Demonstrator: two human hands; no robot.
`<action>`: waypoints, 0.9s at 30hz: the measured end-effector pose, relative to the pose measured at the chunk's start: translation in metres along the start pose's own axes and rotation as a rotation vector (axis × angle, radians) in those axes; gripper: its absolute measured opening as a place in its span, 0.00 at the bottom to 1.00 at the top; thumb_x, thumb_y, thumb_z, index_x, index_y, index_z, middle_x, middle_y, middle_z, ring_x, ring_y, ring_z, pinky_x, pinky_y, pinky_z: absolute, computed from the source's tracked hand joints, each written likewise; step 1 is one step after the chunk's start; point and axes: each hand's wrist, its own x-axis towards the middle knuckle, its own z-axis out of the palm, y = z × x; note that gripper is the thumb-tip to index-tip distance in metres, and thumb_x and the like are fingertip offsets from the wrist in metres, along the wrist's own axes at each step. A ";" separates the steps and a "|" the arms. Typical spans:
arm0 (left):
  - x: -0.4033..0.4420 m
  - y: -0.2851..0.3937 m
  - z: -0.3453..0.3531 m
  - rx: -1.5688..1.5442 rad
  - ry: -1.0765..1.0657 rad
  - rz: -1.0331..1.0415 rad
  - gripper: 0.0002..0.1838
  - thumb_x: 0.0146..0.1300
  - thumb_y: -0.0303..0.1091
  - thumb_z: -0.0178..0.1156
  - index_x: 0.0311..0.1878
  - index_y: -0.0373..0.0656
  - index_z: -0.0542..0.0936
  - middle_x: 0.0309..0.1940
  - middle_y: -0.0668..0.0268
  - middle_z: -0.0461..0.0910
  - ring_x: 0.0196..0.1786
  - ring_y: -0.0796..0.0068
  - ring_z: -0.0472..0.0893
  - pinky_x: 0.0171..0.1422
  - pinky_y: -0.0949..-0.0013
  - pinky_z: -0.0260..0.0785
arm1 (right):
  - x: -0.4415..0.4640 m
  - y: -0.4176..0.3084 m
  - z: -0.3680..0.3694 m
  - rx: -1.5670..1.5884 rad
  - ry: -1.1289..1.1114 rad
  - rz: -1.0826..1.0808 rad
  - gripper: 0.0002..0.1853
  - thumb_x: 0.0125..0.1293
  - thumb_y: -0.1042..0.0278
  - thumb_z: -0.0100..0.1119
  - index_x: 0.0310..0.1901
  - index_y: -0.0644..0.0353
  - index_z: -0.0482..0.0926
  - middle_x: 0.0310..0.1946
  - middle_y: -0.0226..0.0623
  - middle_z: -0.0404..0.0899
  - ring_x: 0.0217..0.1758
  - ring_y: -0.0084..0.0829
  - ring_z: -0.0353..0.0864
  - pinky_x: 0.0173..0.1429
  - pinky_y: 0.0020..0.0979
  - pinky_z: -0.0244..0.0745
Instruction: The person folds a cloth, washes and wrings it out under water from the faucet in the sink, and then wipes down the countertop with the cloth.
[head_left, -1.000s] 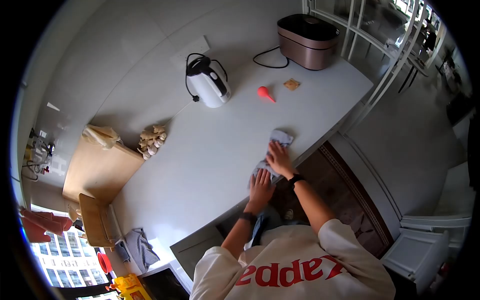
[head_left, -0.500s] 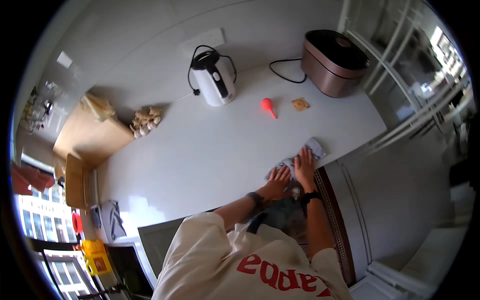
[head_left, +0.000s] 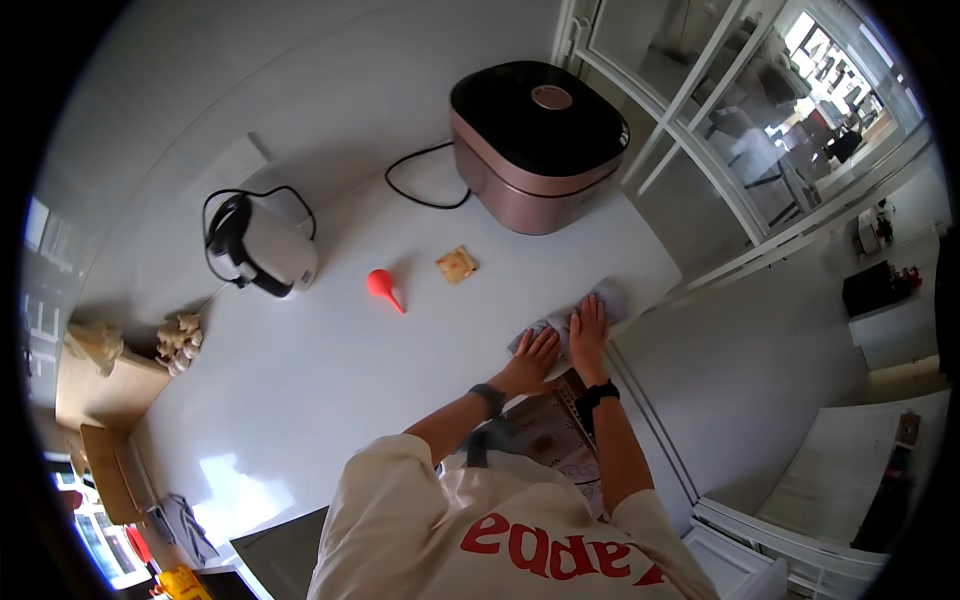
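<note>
Grey cloth [head_left: 557, 321] lies under the flat-spread left hand [head_left: 530, 367] and right hand [head_left: 588, 338], wiping of the counter [head_left: 320, 380] seemingly underway, unfinished.

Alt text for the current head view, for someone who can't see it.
A person's left hand and right hand rest on a grey cloth near the edge of a white counter. Beyond them are a red bulb, a tan square, a white kettle and a black-lidded pink cooker.

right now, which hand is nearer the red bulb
Left. The left hand lies on the cloth, to the right of the red bulb; the right hand, also on the cloth, is farther right.
</note>
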 end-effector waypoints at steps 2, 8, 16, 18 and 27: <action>0.031 0.007 0.005 -0.016 0.045 0.031 0.45 0.57 0.63 0.45 0.65 0.30 0.57 0.68 0.50 0.49 0.73 0.55 0.43 0.71 0.45 0.28 | 0.021 0.030 -0.008 -0.005 0.030 0.022 0.28 0.71 0.51 0.29 0.66 0.60 0.55 0.68 0.39 0.52 0.72 0.40 0.46 0.71 0.47 0.41; 0.100 0.030 0.010 -0.008 0.085 -0.011 0.44 0.55 0.62 0.50 0.64 0.32 0.60 0.68 0.51 0.50 0.73 0.55 0.42 0.72 0.45 0.28 | 0.060 0.083 -0.021 0.001 0.099 0.049 0.29 0.71 0.50 0.28 0.66 0.59 0.55 0.68 0.40 0.52 0.72 0.40 0.46 0.71 0.48 0.38; 0.122 0.037 0.012 -0.143 0.164 -0.088 0.42 0.55 0.60 0.51 0.64 0.33 0.61 0.68 0.54 0.51 0.73 0.59 0.44 0.73 0.48 0.29 | 0.084 0.097 -0.030 -0.112 0.040 -0.033 0.28 0.71 0.51 0.28 0.67 0.60 0.54 0.69 0.40 0.51 0.72 0.42 0.46 0.70 0.50 0.38; 0.131 0.042 0.011 -0.137 0.168 -0.118 0.42 0.55 0.59 0.51 0.64 0.34 0.61 0.68 0.54 0.52 0.73 0.59 0.44 0.73 0.48 0.29 | 0.094 0.109 -0.034 -0.131 0.024 -0.075 0.28 0.71 0.51 0.29 0.67 0.60 0.53 0.69 0.40 0.51 0.72 0.43 0.45 0.70 0.50 0.38; 0.214 0.045 0.013 -0.071 0.191 -0.378 0.45 0.56 0.62 0.48 0.66 0.34 0.57 0.69 0.54 0.51 0.73 0.58 0.44 0.73 0.49 0.28 | 0.194 0.157 -0.026 -0.153 -0.133 -0.259 0.28 0.70 0.54 0.33 0.65 0.62 0.57 0.67 0.41 0.54 0.71 0.43 0.49 0.70 0.45 0.42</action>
